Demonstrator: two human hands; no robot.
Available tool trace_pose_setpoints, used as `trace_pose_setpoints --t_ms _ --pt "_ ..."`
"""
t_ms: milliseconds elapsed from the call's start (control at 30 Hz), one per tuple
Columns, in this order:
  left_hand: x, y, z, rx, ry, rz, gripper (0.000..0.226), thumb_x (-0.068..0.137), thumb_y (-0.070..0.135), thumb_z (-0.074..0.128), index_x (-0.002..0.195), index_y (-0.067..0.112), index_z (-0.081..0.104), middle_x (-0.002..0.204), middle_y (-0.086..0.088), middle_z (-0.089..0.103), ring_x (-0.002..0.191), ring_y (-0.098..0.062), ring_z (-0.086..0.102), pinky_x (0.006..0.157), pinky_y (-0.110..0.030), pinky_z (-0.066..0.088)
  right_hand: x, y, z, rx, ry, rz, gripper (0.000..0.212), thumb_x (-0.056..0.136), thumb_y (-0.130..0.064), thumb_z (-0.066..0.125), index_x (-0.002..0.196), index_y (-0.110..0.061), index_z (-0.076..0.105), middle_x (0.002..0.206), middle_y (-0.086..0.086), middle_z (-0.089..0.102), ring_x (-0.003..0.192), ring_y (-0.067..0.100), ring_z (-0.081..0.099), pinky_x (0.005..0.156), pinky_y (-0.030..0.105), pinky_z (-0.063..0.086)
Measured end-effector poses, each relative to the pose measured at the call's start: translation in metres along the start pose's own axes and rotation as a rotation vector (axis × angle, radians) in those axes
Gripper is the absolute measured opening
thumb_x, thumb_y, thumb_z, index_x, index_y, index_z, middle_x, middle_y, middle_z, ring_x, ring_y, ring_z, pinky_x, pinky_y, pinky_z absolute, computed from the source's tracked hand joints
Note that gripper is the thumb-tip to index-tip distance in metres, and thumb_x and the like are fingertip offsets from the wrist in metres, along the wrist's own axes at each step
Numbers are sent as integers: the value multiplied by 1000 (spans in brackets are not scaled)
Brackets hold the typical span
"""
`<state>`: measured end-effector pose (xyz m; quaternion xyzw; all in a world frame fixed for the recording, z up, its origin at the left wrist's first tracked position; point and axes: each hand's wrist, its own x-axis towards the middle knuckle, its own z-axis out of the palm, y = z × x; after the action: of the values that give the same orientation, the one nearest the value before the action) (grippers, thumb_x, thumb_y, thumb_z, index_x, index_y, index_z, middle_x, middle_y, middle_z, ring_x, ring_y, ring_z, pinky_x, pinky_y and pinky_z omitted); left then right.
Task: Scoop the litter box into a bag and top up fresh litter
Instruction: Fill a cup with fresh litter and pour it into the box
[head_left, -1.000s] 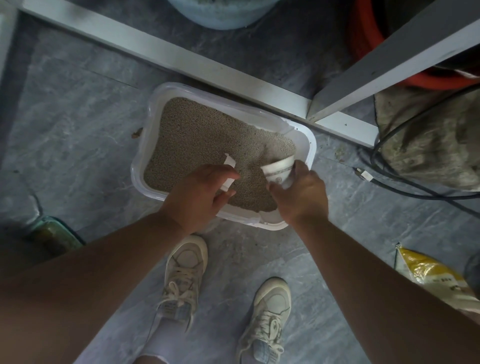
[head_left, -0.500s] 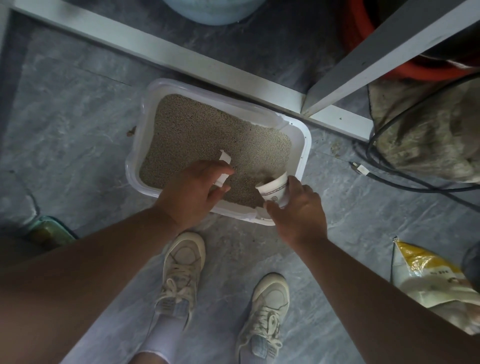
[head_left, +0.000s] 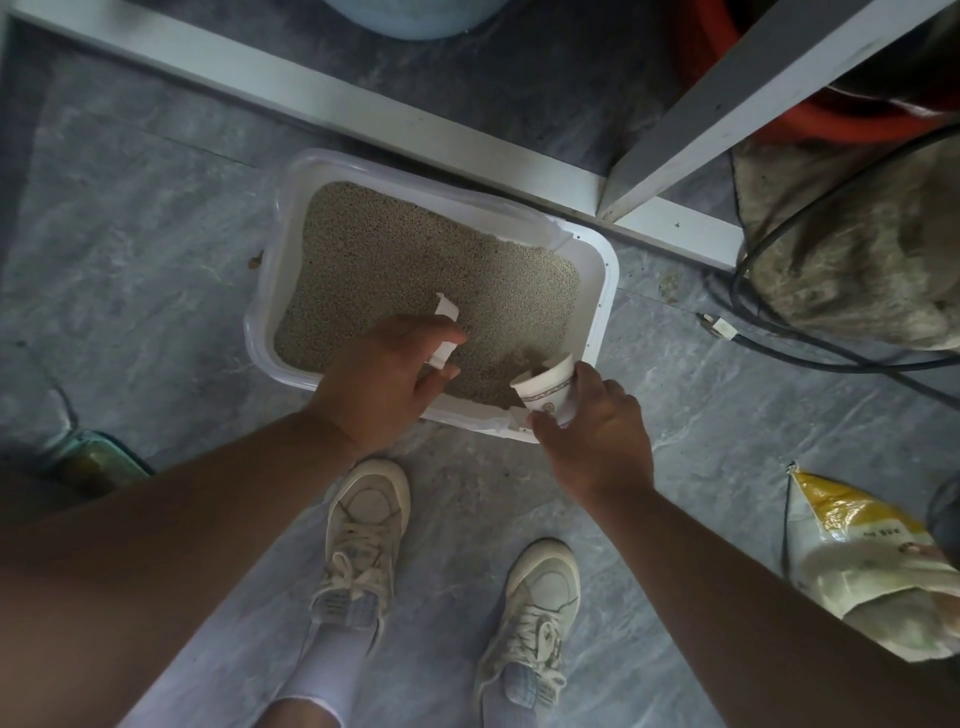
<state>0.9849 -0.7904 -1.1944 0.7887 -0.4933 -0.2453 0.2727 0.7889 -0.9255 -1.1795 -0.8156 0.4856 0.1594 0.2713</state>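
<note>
Right hand (head_left: 592, 431) curled round a white paper cup (head_left: 545, 389), tipped with its mouth toward the litter (head_left: 431, 270) at the near right corner of the box. Left hand (head_left: 384, 379) pinching a bent white strip (head_left: 445, 332), perhaps card or plastic, held just over the grains near the middle of the near side. Litter box (head_left: 605, 291) white, rectangular, on the grey stone floor (head_left: 130, 291), far edge close against a white frame rail (head_left: 332, 109). Two pale sneakers (head_left: 363, 535) just below the box. Yellow and white bag (head_left: 852, 566) lying on the floor at far right, well apart from the box. Black cable (head_left: 779, 338) trailing beyond the right corner, beside a dirty cloth heap (head_left: 852, 249).
</note>
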Motion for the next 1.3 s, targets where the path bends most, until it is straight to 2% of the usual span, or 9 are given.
trace_pose_setpoints --t_ms 267,400,500,600,700,833,1033,1167,1300 --pt "0 2 2 -7 1 2 33 87 17 75 118 14 66 111 -6 69 98 -22 63 80 -38 57 3 4 -1 31 21 -32 68 80 -43 71 137 -14 49 114 13 61 105 33 55 82 43 52" --pt "0 3 2 -19 -4 0 33 86 16 76 118 13 67 110 -7 69 93 -22 64 79 -38 58 16 -1 -14 108 124 -91 65 78 -47 70 132 -16 52 108 10 64 100 31 57 81 38 50" --pt "0 4 2 -18 2 10 33 86 16 76 117 13 66 109 -7 69 92 -22 65 77 -38 58 26 -13 -25 166 184 -148 69 79 -48 71 138 -18 50 112 8 63 104 27 54 84 36 48" --pt "0 3 3 -6 8 24 34 85 14 77 116 13 66 108 -8 70 89 -23 64 76 -38 58 35 -20 -24 157 148 -155 71 79 -53 69 139 -21 49 113 5 63 106 25 55 85 38 52" --pt "0 3 3 -9 11 25 34 85 14 77 117 13 66 110 -8 70 91 -24 64 77 -38 58 38 -20 -17 126 28 -142 70 74 -58 63 135 -26 51 106 4 64 100 26 59 79 42 56" --pt "0 2 3 -17 4 28 34 85 14 76 118 13 65 109 -8 69 90 -24 62 77 -39 57 32 -18 -12 60 -23 -179 68 79 -48 70 139 -23 48 110 9 62 106 30 55 82 42 54" --pt "-1 2 1 -10 9 34 34 85 13 77 117 11 67 108 -9 70 89 -24 62 78 -36 57 38 -19 -13 -1 6 -168 64 79 -48 70 134 -21 50 108 11 61 104 32 55 80 43 54" --pt "-1 2 2 8 9 39 34 84 13 78 116 11 67 105 -6 70 89 -19 59 80 -29 51 54 -21 -20 61 60 -126 62 76 -52 69 127 -18 54 103 11 63 96 32 59 74 43 57" --pt "0 1 2 13 4 43 34 83 14 79 115 11 67 105 -7 70 89 -21 60 79 -29 51 72 -37 -33 114 152 -148 59 76 -54 67 122 -17 55 101 7 62 93 30 60 71 39 56"
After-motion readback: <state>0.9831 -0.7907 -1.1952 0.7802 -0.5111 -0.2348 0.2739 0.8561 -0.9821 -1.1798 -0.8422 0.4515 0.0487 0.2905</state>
